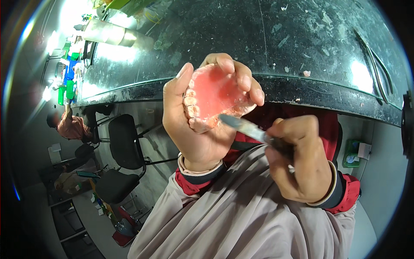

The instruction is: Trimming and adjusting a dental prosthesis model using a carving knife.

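My left hand (202, 149) cradles a dental model (190, 101), palm up, with its thumb on one side and its fingers curled over the other. Pale teeth line the model's edge, and a smooth pink wax plate (215, 91) covers its middle. In my right hand (307, 162) is a wax knife (246, 128), gripped by its handle, most of which the fingers hide. The knife is smeared by motion. Its blade tip lies at the near edge of the pink wax, where the surface looks rough; whether it touches cannot be told.
The dark worktop (215, 34) beyond my hands carries small pale scraps (306, 73). Long curved metal tongs (374, 64) lie at its right. A metal cylinder (110, 34) stands at the far left. Left of me are a black chair (125, 142) and a seated person (73, 126).
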### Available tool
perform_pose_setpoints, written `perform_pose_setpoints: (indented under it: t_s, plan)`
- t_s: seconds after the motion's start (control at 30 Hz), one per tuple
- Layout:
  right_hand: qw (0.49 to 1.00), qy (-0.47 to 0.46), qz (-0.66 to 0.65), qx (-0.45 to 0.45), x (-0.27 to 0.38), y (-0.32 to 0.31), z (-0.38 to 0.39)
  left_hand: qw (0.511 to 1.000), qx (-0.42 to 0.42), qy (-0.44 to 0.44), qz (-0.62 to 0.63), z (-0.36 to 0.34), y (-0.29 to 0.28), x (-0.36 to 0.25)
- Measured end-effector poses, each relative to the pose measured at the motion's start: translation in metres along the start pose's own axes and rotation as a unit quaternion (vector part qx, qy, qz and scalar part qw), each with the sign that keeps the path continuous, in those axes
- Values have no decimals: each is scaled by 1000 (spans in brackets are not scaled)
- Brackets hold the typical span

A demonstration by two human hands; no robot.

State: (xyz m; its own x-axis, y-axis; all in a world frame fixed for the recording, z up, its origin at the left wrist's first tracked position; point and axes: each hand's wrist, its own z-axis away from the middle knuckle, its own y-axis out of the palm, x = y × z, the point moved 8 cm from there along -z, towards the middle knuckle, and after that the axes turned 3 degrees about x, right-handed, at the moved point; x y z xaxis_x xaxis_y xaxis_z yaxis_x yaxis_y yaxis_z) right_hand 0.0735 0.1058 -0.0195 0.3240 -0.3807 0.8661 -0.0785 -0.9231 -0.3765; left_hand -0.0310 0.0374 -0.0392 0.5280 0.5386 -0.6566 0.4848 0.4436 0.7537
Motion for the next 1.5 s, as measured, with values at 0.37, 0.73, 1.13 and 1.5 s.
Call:
perform_pose_setpoints:
  t_s: [0.37, 0.73, 1.13, 1.5]
  plan:
    - [984, 89, 131, 81, 5, -6, 3, 994, 59, 7, -93, -2, 8, 0]
    - [918, 177, 335, 116, 17, -20, -1, 994, 21, 62, -88, -4, 10, 1]
    - [893, 204, 393, 83, 17, -12, 3, 969, 55, 119, -208, -8, 15, 1]
    - [957, 183, 224, -13, -6, 5, 18, 972, 8, 170, -159, -2, 11, -2]
